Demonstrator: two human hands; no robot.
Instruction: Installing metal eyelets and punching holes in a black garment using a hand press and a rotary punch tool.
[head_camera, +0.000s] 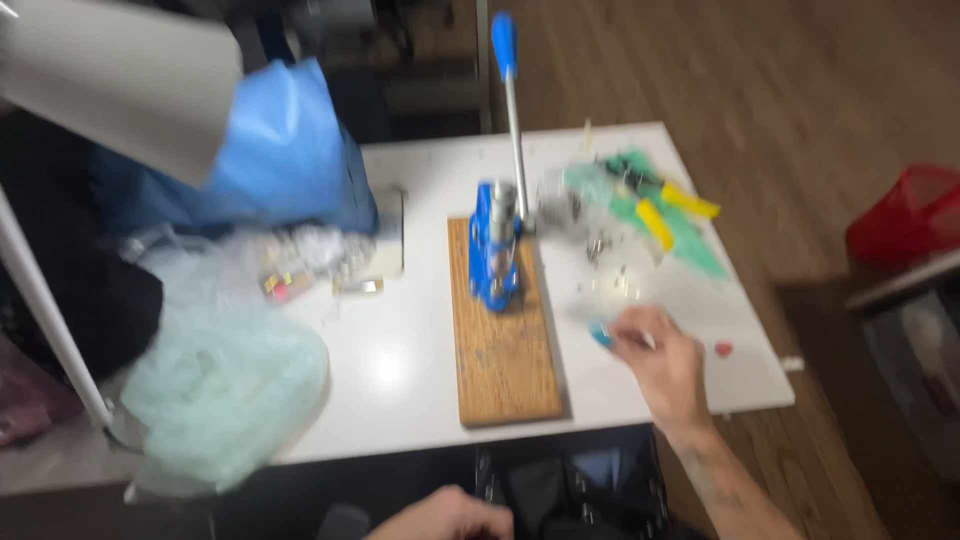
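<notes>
My right hand (660, 360) reaches over the right side of the white table (400, 390) and pinches a small blue piece (600, 334) in its fingertips. A blue hand press (497, 240) with a long lever and blue grip stands on a wooden board (505, 360) just left of that hand. My left hand (445, 518) rests low at the bottom edge, below the table, fingers curled; nothing shows in it. The picture is blurred.
Clear bags with small metal parts (590, 240) and green and yellow pieces (660, 215) lie behind my right hand. A pale green plastic bag (220, 390), a blue bag (285, 150) and small items sit at the left. A red bin (905, 215) stands on the wooden floor at right.
</notes>
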